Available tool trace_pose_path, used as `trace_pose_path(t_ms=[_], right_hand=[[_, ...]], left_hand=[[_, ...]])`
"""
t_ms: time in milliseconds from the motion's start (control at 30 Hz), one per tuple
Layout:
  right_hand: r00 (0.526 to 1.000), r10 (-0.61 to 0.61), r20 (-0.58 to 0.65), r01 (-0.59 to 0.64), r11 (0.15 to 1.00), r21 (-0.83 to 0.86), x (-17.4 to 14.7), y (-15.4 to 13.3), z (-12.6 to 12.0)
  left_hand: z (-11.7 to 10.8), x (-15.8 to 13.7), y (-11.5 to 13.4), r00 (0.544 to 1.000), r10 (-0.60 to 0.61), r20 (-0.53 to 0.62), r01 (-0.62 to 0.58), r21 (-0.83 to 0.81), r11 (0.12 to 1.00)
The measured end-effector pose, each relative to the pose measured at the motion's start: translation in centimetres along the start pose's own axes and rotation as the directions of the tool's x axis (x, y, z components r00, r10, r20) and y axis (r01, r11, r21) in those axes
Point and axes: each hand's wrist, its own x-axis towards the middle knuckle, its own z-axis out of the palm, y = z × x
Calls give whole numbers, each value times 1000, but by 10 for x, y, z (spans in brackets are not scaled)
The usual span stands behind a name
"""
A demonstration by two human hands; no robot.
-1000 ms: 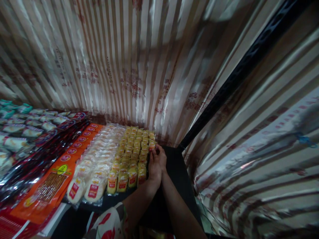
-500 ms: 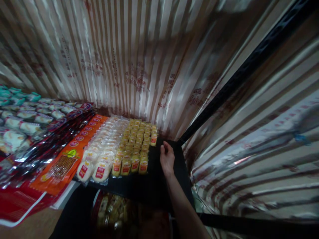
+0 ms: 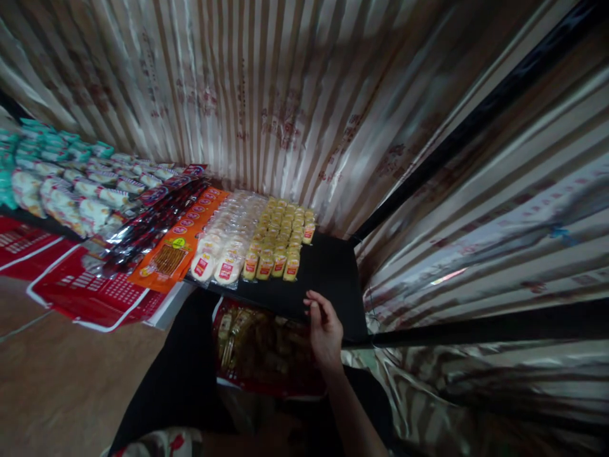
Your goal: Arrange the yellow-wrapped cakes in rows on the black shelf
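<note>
My right hand (image 3: 326, 329) hovers above the front edge of a black shelf (image 3: 333, 270), over the right side of a red bag (image 3: 276, 386). Its fingers are loosely bent and apart, with nothing visible in them. Dim light hides much of the bag's contents, but small yellow wrapped packs (image 3: 231, 339) show inside it. Up on the shelf, to the hand's left, stand tight rows of yellow wrapped cakes (image 3: 280, 238) with red labels. White round wrapped crackers (image 3: 226, 270) are lined up beside them. My left hand is out of sight.
Further left lie an orange snack packet (image 3: 166, 260), dark shiny packets (image 3: 157, 219), white packs (image 3: 102, 193) and green packs (image 3: 52, 149). Red bags (image 3: 95, 295) stand below the shelf. A striped curtain (image 3: 295, 82) hangs behind, and a black slanted post (image 3: 466, 127) rises at right.
My right hand has drawn back from beside the yellow cakes to the shelf's front edge. The view has tilted down, showing more of the red bag and my legs.
</note>
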Motion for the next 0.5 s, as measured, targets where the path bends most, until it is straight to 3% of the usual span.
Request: trace_pose_path(t_ms=[167,267,400,500], right_hand=[[997,-4,78,10,997,-76,-34,13,2],[970,34,243,11,983,-181,-49,24,4],[823,194,534,16,931,-364,-56,48,7],[751,289,594,28,884,-466,-48,67,17]], left_hand=[[8,12,-18,988,-12,151,15,-14,1000],[10,10,-23,978,4,208,0,-23,1000],[17,11,-27,993,40,108,-41,8,999],[25,20,-24,998,41,52,-41,17,999]])
